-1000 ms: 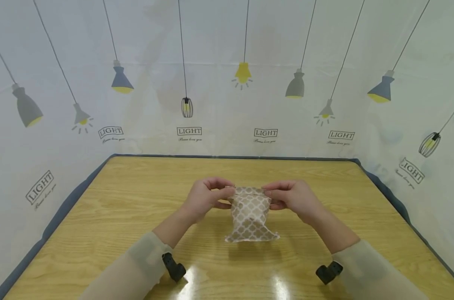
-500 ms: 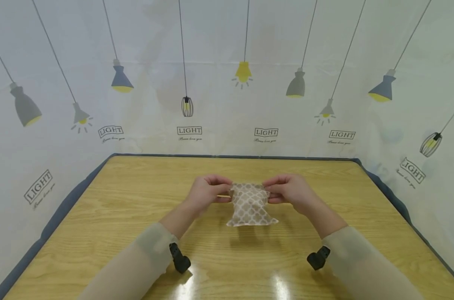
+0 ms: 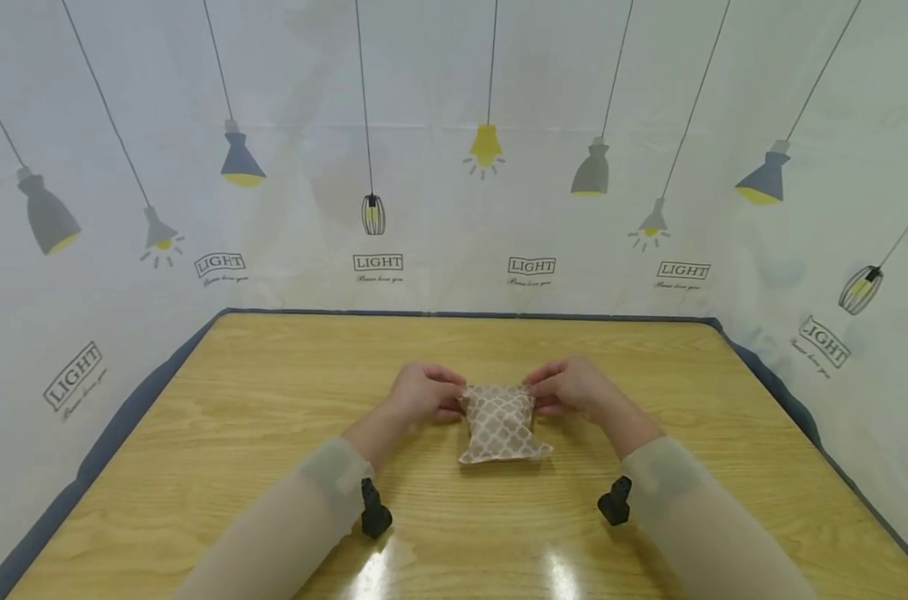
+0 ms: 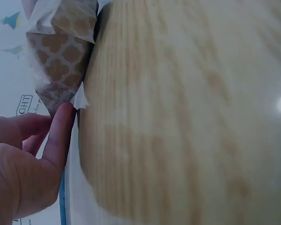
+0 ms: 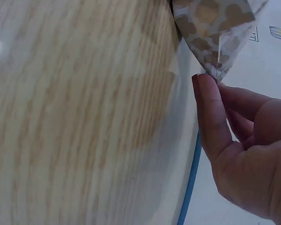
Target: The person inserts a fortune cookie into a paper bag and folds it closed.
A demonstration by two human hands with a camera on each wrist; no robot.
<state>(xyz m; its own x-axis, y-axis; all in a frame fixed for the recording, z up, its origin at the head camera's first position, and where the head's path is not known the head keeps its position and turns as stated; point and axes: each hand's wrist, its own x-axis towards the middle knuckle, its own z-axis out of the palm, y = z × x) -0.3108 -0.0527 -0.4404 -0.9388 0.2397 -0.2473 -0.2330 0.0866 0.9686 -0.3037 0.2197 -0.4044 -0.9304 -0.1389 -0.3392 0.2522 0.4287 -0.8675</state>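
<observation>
A small pouch-like packet (image 3: 501, 423), tan with a white lattice pattern, is at the middle of the wooden table, its near edge low against the tabletop. With thumb and fingers my left hand (image 3: 422, 392) pinches its far left corner; the left wrist view shows the thumb pressed on the packet's tip (image 4: 61, 61). Its far right corner is pinched by my right hand (image 3: 571, 387), and the right wrist view shows that corner (image 5: 218, 51) drawn to a point between thumb and forefinger. What the packet contains is hidden.
The wooden table (image 3: 274, 467) has a dark blue border along its back and sides. Behind it hangs a white curtain (image 3: 431, 167) printed with lamps. Small black wrist cameras (image 3: 375, 508) sit on both sleeves.
Both hands have lowered the packet towards the table, and its near edge now lies close to the wood. The forearms have drawn slightly closer together. Both corners are still pinched.
</observation>
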